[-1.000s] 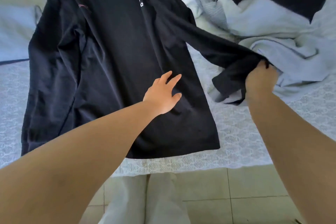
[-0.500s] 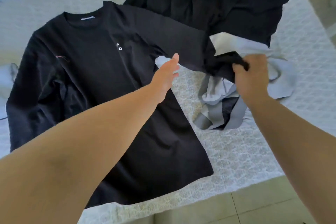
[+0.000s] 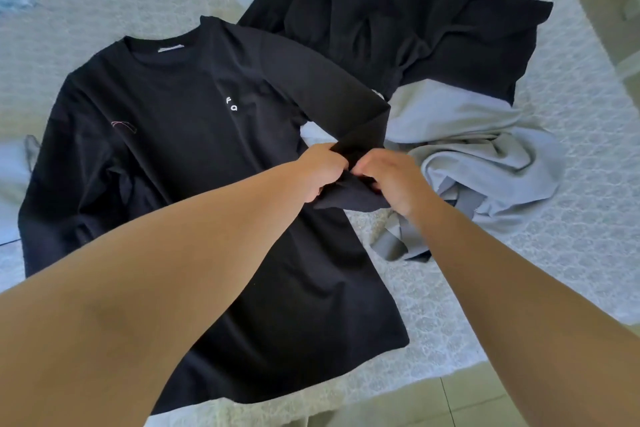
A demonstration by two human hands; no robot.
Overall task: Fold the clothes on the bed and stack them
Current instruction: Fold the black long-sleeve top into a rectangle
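A black long-sleeved shirt [image 3: 180,135] lies face up on the bed, collar at the far side, small white letters on its chest. Its right sleeve [image 3: 332,94] bends back toward the body. My left hand [image 3: 322,170] and my right hand [image 3: 391,180] meet at the sleeve's cuff end, both gripping the dark cloth close together, just past the shirt's right edge. The left sleeve lies folded along the shirt's left side.
A crumpled black garment [image 3: 408,10] lies at the far right, with a light grey garment [image 3: 485,156] bunched below it. The bed's white patterned cover [image 3: 571,253] ends at a near edge over tiled floor [image 3: 460,399]. Pale cloth [image 3: 10,184] lies at the left.
My right hand has carried the sleeve end left toward the shirt's body. My left hand has left the shirt's front and now grips the cuff beside the right hand.
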